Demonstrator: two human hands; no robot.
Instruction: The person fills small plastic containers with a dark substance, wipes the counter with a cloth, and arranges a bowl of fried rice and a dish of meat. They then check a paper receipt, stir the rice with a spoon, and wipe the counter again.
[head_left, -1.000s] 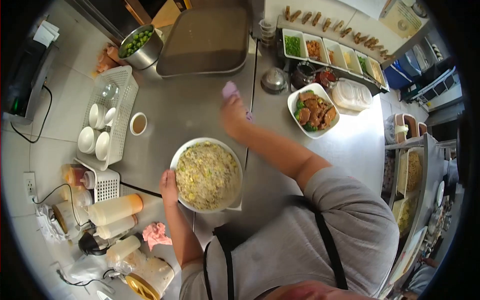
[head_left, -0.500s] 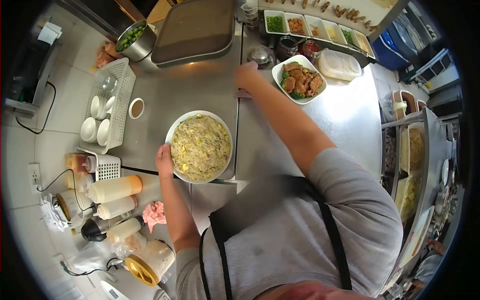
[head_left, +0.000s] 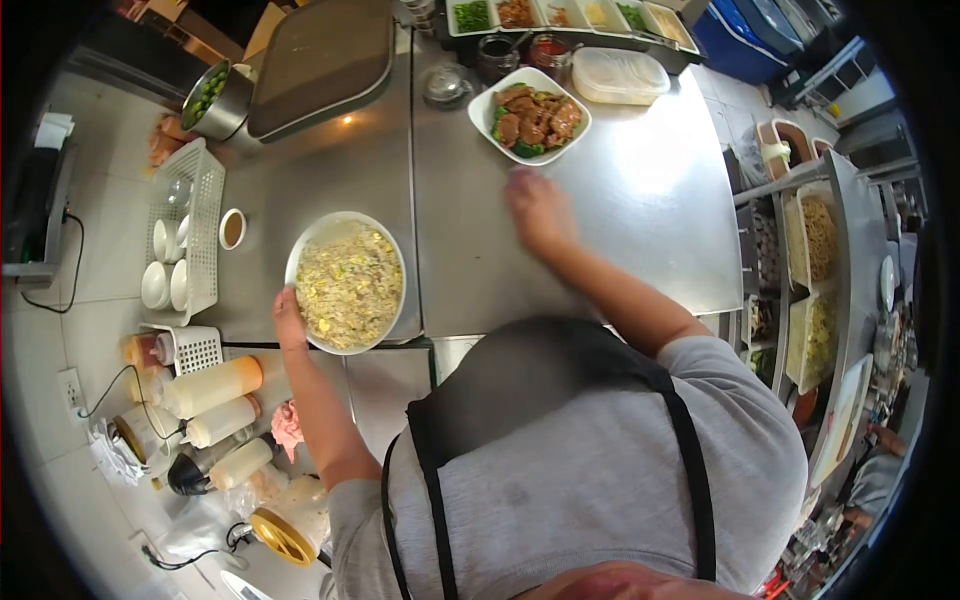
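A round white bowl of fried rice (head_left: 350,285), flecked with egg and green bits, is at the near left of the steel counter. My left hand (head_left: 290,318) grips its left rim, fingers partly hidden by the edge. My right hand (head_left: 542,215) is low over the counter, blurred by motion, its fingers closed on what looks like a small pinkish-purple cloth (head_left: 521,178), mostly covered by the hand. Just beyond that hand stands a square white bowl (head_left: 577,140) of glazed brown meat (head_left: 535,118) with broccoli.
Topping containers (head_left: 570,15), sauce jars (head_left: 550,58) and a lidded plastic box (head_left: 620,77) line the back. A large dark tray (head_left: 325,65) is at back left. Left are a sauce cup (head_left: 232,229), a white basket (head_left: 207,230) of small bowls and several squeeze bottles (head_left: 215,387).
My right hand has swept from the back of the counter toward me, to below the meat bowl. The view has shifted right; my left hand still holds the rice bowl.
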